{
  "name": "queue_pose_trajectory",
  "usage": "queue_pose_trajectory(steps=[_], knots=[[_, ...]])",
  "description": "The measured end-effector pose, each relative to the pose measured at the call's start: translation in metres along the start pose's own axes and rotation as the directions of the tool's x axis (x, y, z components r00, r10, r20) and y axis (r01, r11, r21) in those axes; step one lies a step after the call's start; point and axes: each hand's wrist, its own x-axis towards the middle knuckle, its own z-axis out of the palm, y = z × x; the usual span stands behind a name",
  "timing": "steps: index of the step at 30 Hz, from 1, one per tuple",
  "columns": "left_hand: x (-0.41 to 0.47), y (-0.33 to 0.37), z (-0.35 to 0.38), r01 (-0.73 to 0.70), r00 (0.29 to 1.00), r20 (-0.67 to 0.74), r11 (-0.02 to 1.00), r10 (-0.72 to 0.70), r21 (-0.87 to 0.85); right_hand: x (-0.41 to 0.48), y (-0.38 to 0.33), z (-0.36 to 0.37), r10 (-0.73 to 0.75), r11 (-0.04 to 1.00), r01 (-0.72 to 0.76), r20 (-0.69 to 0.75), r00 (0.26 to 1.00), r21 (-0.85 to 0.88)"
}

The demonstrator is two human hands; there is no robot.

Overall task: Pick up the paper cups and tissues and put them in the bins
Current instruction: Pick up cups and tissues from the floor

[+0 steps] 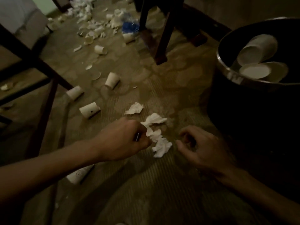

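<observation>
My left hand [128, 140] grips a bunch of crumpled white tissues [159, 142] low over the carpet. My right hand [199, 148] hovers just right of them with fingers loosely curled and nothing in it. Another crumpled tissue [134, 108] lies on the carpet just beyond. Paper cups lie on their sides to the left: one [90, 109] close by, one [75, 93] by a chair leg, one [112, 80] further off. Under my left forearm lies another cup [78, 174]. A dark round bin [227, 71] at the right holds a few paper cups [258, 51].
Dark wooden chair legs [162, 46] stand at top centre and a dark chair frame [47, 101] at the left. Far back, a heap of tissues and cups [90, 21] and a blue plastic wrapper [129, 26] litter the carpet. A bed corner [24, 21] shows top left.
</observation>
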Motion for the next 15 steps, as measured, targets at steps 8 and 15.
queue_pose_trajectory(steps=[8,15], knots=[[0.050,-0.100,0.106,0.118,0.993,0.026,0.987,-0.116,-0.107,0.024,0.039,0.086,0.181,0.982,-0.142,0.387,0.904,-0.128],[0.102,-0.138,0.127,0.046,0.994,-0.086,0.984,-0.062,-0.173,0.054,0.050,0.118,0.295,0.946,-0.199,0.430,0.853,-0.255]])
